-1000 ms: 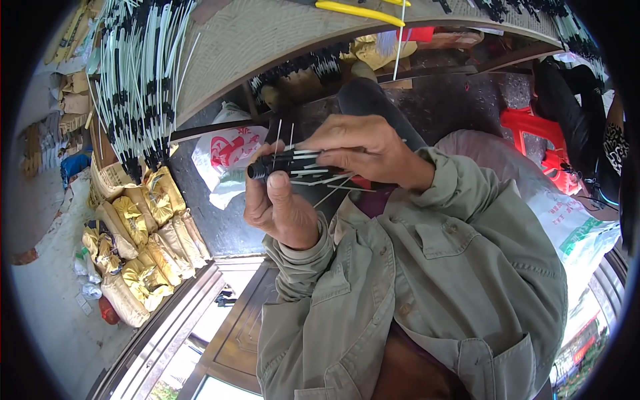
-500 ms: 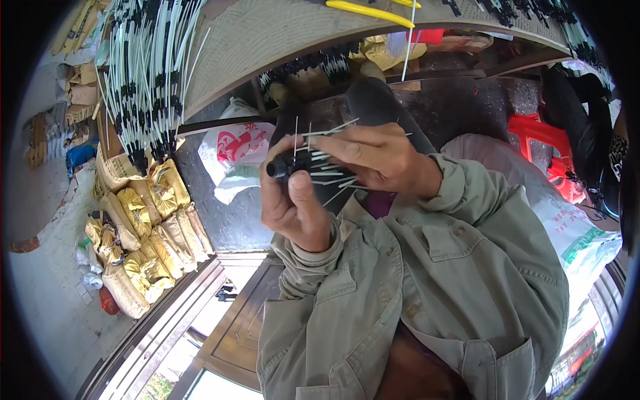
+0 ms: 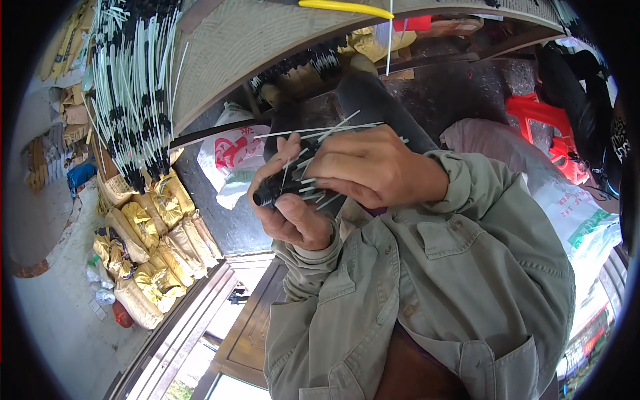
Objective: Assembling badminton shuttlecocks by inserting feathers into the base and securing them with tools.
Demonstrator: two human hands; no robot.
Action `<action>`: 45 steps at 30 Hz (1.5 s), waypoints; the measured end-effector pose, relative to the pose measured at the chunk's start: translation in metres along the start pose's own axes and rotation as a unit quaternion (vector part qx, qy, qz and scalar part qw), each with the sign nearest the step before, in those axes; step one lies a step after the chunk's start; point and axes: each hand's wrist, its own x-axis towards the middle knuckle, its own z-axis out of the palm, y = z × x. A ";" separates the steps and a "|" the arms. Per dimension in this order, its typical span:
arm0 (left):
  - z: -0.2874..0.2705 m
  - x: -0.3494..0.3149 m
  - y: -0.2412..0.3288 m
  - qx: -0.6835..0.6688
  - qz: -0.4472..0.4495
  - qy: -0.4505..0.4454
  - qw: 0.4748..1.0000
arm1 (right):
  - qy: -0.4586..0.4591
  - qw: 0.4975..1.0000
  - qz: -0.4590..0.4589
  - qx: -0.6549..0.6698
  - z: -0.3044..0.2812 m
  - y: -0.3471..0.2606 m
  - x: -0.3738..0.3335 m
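Note:
My left hand (image 3: 303, 223) is wrapped round a black ribbed cylinder (image 3: 269, 192), held tilted in front of my chest with its round end toward the left. Several thin white rods (image 3: 320, 129) stick out around it at different angles. From the right, my right hand (image 3: 383, 160) curls over the rods with bent fingers, close beside the left one. Its fingertips press on the rods near the cylinder's far end, and the palm hides part of them. Whether the cylinder is one piece or a bundle cannot be made out.
A table (image 3: 247, 47) curves across the top, with black-and-white rod bundles (image 3: 137, 87) at its left and a yellow handle (image 3: 347, 8). Wrapped packages (image 3: 143, 230) lie at the left. A plastic bag (image 3: 227, 147), a red stool (image 3: 547, 120) and a large sack (image 3: 520, 167) stand around me.
Both hands have shifted slightly left and down. My right hand has closed further over the rods. Upright rods at the cylinder now lie slanted, and the view has turned a little.

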 end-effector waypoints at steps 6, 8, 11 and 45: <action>0.000 -0.001 0.000 0.051 -0.011 0.010 0.999 | -0.013 0.999 -0.019 0.040 0.001 0.013 0.005; 0.000 -0.002 0.001 0.060 -0.014 0.011 0.998 | -0.009 0.998 -0.023 0.059 0.004 0.017 0.006; 0.004 -0.002 0.003 0.041 -0.033 0.013 0.999 | 0.001 0.998 -0.030 0.059 0.007 0.017 0.004; -0.040 0.009 0.017 -0.043 -0.014 0.070 0.997 | 0.009 0.950 0.027 -0.311 -0.048 0.029 0.069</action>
